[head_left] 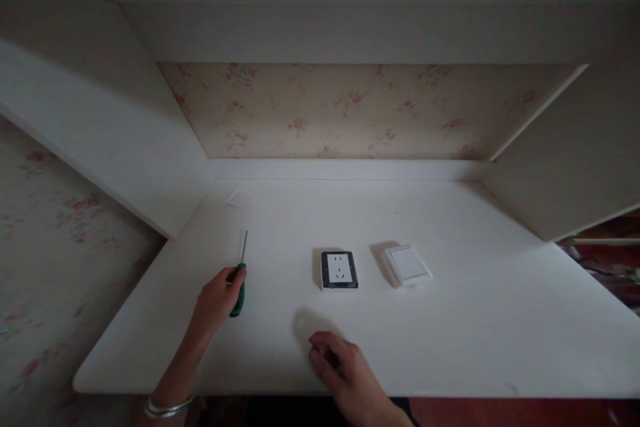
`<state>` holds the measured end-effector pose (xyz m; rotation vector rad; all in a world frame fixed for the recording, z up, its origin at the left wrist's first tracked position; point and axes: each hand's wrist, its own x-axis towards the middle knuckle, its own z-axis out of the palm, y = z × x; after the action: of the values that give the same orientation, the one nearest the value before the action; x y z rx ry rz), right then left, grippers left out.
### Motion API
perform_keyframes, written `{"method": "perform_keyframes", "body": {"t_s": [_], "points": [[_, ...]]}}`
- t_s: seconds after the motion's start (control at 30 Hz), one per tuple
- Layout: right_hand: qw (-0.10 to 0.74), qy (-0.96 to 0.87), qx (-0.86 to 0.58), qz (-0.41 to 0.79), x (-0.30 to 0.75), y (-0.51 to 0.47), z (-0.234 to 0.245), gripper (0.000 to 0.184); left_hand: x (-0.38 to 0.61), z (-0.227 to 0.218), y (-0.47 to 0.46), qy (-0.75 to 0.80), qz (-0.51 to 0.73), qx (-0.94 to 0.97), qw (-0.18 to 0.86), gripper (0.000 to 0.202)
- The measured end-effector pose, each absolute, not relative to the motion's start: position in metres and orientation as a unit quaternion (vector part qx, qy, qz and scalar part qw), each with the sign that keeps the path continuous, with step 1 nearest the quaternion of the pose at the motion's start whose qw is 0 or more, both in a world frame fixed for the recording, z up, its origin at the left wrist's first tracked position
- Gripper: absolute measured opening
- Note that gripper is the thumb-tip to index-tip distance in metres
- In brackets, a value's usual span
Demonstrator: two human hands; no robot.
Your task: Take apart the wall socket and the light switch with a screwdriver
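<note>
My left hand (pixel 219 297) is closed around the green handle of a screwdriver (pixel 241 297), whose metal shaft points away from me over the left part of the white desk. Near the front edge, my right hand (pixel 345 370) has its fingers curled and the thumb close to the index finger; whatever they may hold is too small to make out. Beyond it, a wall socket (pixel 339 269) lies face up, with a dark frame around its white slotted centre. To its right a white wall switch (pixel 407 265) rests slightly tilted.
A thin white square frame (pixel 238 197) lies at the back left of the desk (pixel 475 333). Side panels (pixel 125 140) stand left and right, and a cabinet (pixel 350 30) overhangs the back. Flowered wallpaper (pixel 325 110) covers the wall behind.
</note>
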<state>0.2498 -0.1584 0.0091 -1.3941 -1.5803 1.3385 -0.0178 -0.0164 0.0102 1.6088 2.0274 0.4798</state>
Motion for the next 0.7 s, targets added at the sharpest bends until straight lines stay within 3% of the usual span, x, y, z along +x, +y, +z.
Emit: {"method": "perform_keyframes", "body": {"t_s": [0.1,0.2,0.33,0.5,0.6,0.7], "points": [[0.348,-0.639,-0.517,0.452,0.24,-0.16,0.008,0.043,0.025,0.025,-0.04,0.656,0.326,0.526,0.433,0.038],[0.381,-0.663,-0.525,0.374,0.234,-0.156,0.009,0.062,0.073,0.037,-0.066,0.567,0.398,0.429,0.58,0.034],[0.434,-0.664,-0.531,0.296,0.24,-0.145,0.012,0.056,0.12,0.043,-0.09,0.476,0.415,0.357,0.688,0.03],[0.5,-0.664,-0.504,0.234,0.261,-0.137,0.024,0.037,0.137,0.042,-0.091,0.471,0.379,0.437,0.666,0.036],[0.589,-0.582,-0.506,0.243,0.274,-0.129,0.037,0.026,0.134,0.036,-0.079,0.473,0.351,0.544,0.598,0.039],[0.68,-0.487,-0.489,0.249,0.288,-0.114,0.052,0.03,0.128,0.02,-0.061,0.471,0.336,0.639,0.506,0.028]]}}
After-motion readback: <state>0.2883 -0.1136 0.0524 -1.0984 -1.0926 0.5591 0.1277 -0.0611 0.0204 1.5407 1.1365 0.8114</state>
